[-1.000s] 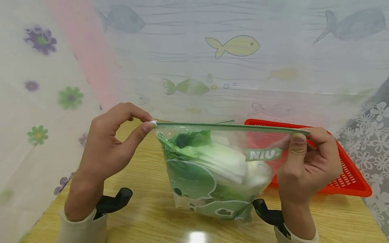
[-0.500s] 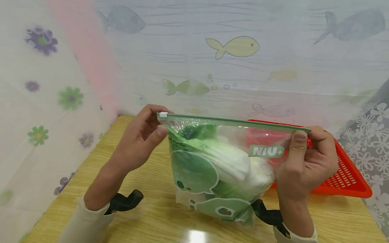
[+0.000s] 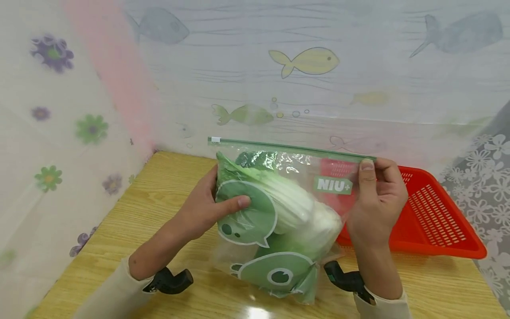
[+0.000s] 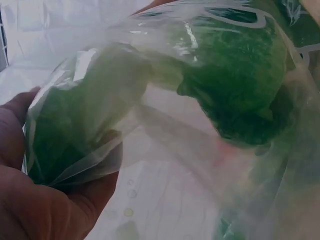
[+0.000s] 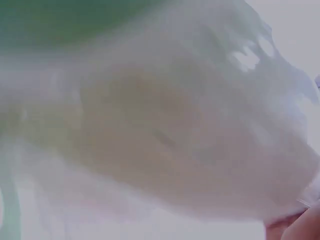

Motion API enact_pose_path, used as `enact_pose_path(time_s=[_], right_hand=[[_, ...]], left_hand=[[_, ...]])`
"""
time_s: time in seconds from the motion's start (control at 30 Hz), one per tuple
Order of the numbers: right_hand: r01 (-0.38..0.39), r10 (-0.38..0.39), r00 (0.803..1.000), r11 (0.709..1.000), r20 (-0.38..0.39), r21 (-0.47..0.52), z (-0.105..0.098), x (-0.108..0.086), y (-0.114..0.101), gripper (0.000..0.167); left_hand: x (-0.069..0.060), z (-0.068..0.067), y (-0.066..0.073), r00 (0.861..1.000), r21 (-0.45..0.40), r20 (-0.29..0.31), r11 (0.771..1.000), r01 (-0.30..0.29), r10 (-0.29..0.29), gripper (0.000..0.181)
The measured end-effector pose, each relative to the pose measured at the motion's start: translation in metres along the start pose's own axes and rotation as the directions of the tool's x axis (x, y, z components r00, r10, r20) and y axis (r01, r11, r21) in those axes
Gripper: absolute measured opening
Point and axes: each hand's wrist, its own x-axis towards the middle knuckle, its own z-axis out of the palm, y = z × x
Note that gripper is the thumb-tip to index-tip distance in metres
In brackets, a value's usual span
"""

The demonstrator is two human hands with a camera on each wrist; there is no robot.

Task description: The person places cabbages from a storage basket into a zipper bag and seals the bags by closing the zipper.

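A clear zip bag (image 3: pixel 247 221) with green prints and a "NIU+" label is held up over the table, tilted slightly. Inside lie leafy greens with thick white stalks (image 3: pixel 292 204), which look like bok choy. The white slider (image 3: pixel 215 139) sits at the left end of the green zip strip (image 3: pixel 287 147), which runs straight across the top. My left hand (image 3: pixel 203 204) grips the bag's left side, thumb in front and fingers behind. With thumb and fingers, my right hand (image 3: pixel 378 199) pinches the top right corner. The right wrist view is mostly blurred bag.
A red plastic basket (image 3: pixel 442 217) with slotted walls stands at the right, partly behind the bag and my right hand. The wooden table (image 3: pixel 171 177) meets patterned sheets (image 3: pixel 239 79) at the back and left. A black wrist device (image 3: pixel 173 281) sits on each wrist.
My left hand has let go of the slider, moved right and down, and taken hold of the bag's side. My right hand has shifted left with the corner. The bag's top has risen.
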Motion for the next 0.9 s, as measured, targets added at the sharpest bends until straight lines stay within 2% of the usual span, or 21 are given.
enact_pose_path(time_s=[0.07,0.1,0.13,0.17,0.2,0.27,0.33,0.37,0.4,0.43,0.53,0.63,0.77,0.9], right_hand=[[-0.127,0.131,0.989,0.990,0.075,-0.053,-0.001,0.000,0.007,0.020],[-0.190,0.202,0.972,0.976,0.122,-0.104,-0.002,0.000,0.010,0.024],[-0.251,0.277,0.946,0.955,0.167,-0.160,-0.002,0.000,0.015,0.029],[-0.307,0.351,0.912,0.928,0.212,-0.213,-0.002,-0.001,0.019,0.033],[-0.359,0.422,0.870,0.896,0.254,-0.260,-0.002,-0.002,0.025,0.037],[-0.450,0.557,0.760,0.823,0.334,-0.347,-0.001,-0.004,0.034,0.049],[-0.491,0.640,0.651,0.765,0.408,-0.417,0.000,-0.007,0.043,0.056],[-0.503,0.666,0.603,0.744,0.439,-0.439,0.001,-0.009,0.047,0.058],[-0.507,0.682,0.564,0.731,0.466,-0.457,0.003,-0.011,0.050,0.061],[-0.510,0.690,0.533,0.724,0.490,-0.464,0.005,-0.015,0.054,0.063],[-0.502,0.679,0.501,0.733,0.537,-0.459,0.016,-0.027,0.068,0.059],[-0.508,0.687,0.496,0.725,0.530,-0.465,0.033,-0.043,0.083,0.052],[-0.525,0.724,0.487,0.690,0.488,-0.499,0.052,-0.061,0.100,0.052],[-0.571,0.757,0.469,0.653,0.455,-0.498,0.067,-0.073,0.111,0.054]], left_hand=[[0.001,-0.007,-0.005,0.998,-0.003,-0.039,0.999,0.050,-0.050,0.062],[0.001,-0.012,-0.007,0.997,-0.031,-0.052,0.997,0.064,-0.065,0.059],[0.002,-0.016,-0.009,0.995,-0.069,-0.062,0.995,0.075,-0.079,0.056],[0.003,-0.021,-0.011,0.993,-0.114,-0.067,0.990,0.087,-0.095,0.051],[0.004,-0.026,-0.013,0.992,-0.158,-0.070,0.983,0.091,-0.103,0.047],[0.005,-0.037,-0.017,0.990,-0.247,-0.069,0.963,0.103,-0.123,0.038],[0.005,-0.047,-0.020,0.987,-0.315,-0.069,0.942,0.114,-0.143,0.034],[0.005,-0.053,-0.021,0.985,-0.327,-0.077,0.937,0.122,-0.156,0.033],[0.005,-0.059,-0.023,0.983,-0.340,-0.085,0.932,0.127,-0.166,0.033],[0.004,-0.065,-0.025,0.980,-0.354,-0.089,0.925,0.137,-0.179,0.033],[0.002,-0.082,-0.032,0.968,-0.365,-0.107,0.914,0.176,-0.229,0.033],[0.000,-0.100,-0.042,0.949,-0.352,-0.115,0.905,0.239,-0.295,0.034],[-0.001,-0.121,-0.057,0.925,-0.283,-0.104,0.902,0.326,-0.366,0.035],[0.002,-0.141,-0.073,0.914,-0.204,-0.073,0.903,0.379,-0.400,0.037]])
